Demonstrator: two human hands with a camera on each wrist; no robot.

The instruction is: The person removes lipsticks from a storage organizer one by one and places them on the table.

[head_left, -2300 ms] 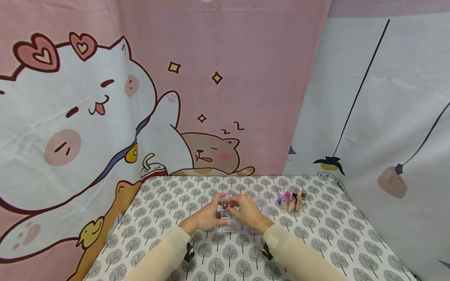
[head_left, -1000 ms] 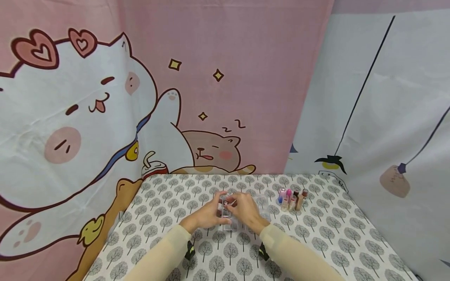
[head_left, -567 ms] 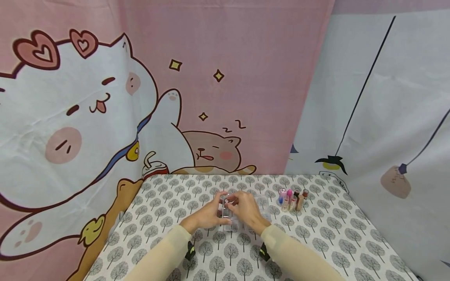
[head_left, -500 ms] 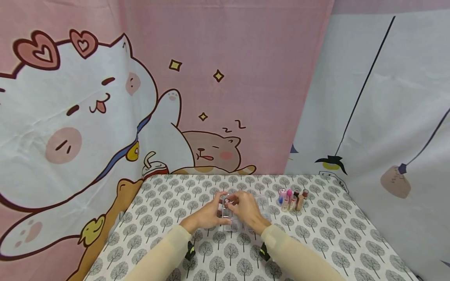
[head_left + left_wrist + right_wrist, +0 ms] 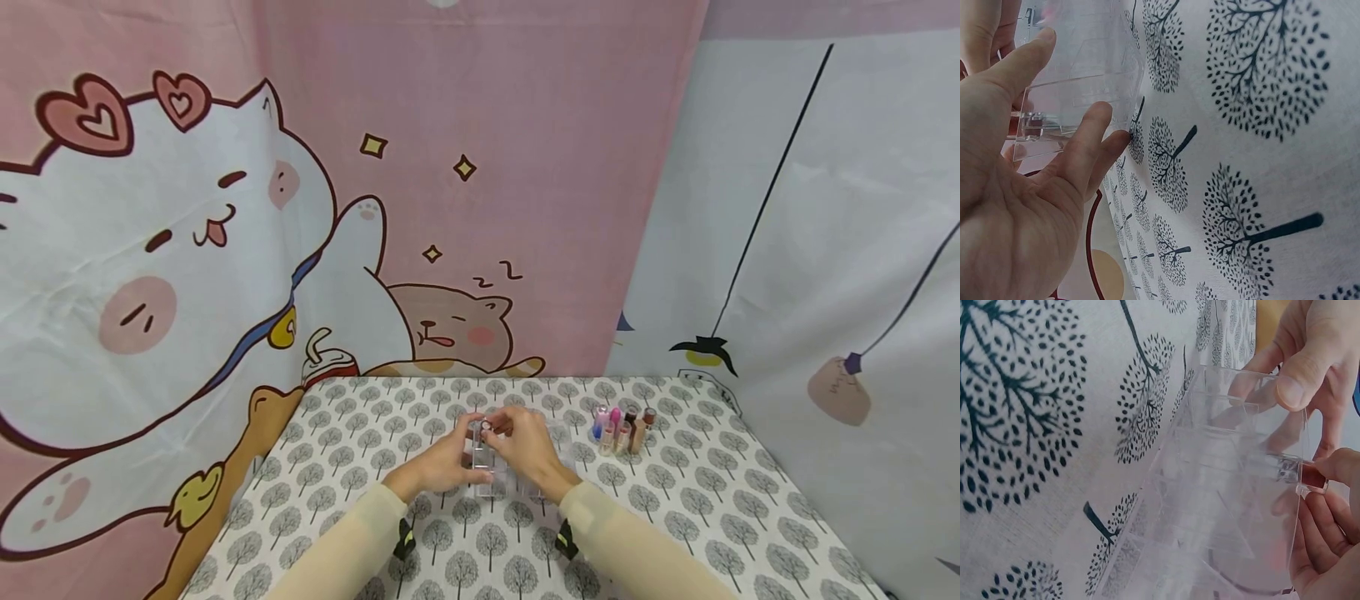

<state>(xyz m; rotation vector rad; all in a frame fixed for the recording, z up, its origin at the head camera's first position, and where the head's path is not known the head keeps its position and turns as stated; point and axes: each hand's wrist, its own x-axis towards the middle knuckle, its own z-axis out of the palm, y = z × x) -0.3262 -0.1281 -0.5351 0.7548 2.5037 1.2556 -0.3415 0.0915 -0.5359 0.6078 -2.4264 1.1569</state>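
Observation:
A clear plastic compartment organizer (image 5: 491, 483) stands on the table between both hands. My left hand (image 5: 446, 460) grips its left end, thumb on the near side and fingers toward the far side. In the right wrist view, that thumb (image 5: 1291, 392) lies against the clear wall. My right hand (image 5: 528, 447) reaches over the organizer and pinches a small tube, probably a lipstick (image 5: 1315, 477), dark reddish with a clear end. The tube is at a compartment near the organizer's far left; the fingers hide much of it. A shiny clear part (image 5: 1034, 125) shows through the plastic in the left wrist view.
Several lipsticks and small cosmetic tubes (image 5: 622, 433) stand grouped at the right of the organizer. A tree-print cloth (image 5: 487, 542) covers the table. Behind and to the right hang cartoon-print curtains (image 5: 480, 208).
The right fingers and the tube have shifted slightly toward the far side; the tube's light ring-like end now shows where reddish brown showed earlier. My left hand stays on the organizer.

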